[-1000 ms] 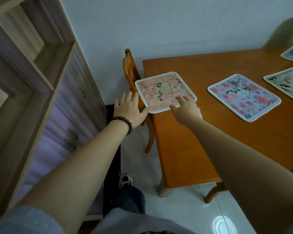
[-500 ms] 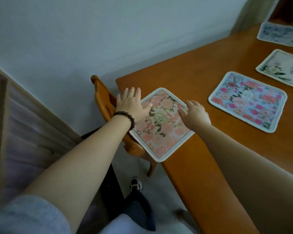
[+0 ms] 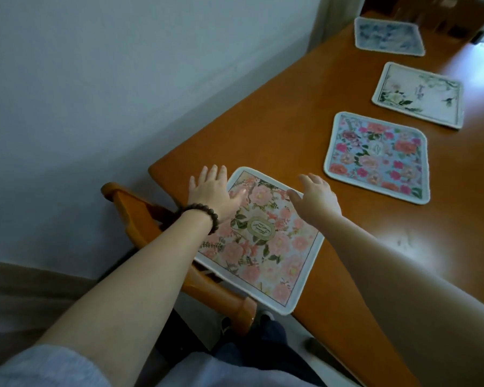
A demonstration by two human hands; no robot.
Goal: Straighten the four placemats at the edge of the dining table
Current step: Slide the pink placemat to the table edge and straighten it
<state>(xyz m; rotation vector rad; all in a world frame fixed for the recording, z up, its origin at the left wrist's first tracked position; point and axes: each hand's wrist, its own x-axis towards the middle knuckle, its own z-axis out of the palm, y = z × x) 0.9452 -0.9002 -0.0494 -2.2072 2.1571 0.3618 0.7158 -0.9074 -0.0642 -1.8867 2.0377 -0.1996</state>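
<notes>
the wooden desk [image 3: 277,127] carries four placemats in a row along its edge. the nearest, the pink rose placemat [image 3: 263,241], overhangs that edge, so it is pinned flat for squaring: the left hand [image 3: 214,192] is pressed on its far left corner, the right hand [image 3: 317,198] on its far right corner, fingers spread, nothing gripped.

The left hand [image 3: 211,191] covers the pink placemat's [image 3: 263,241] upper-left edge; the farthest placemat [image 3: 389,36], upper right, is blurred.
</notes>
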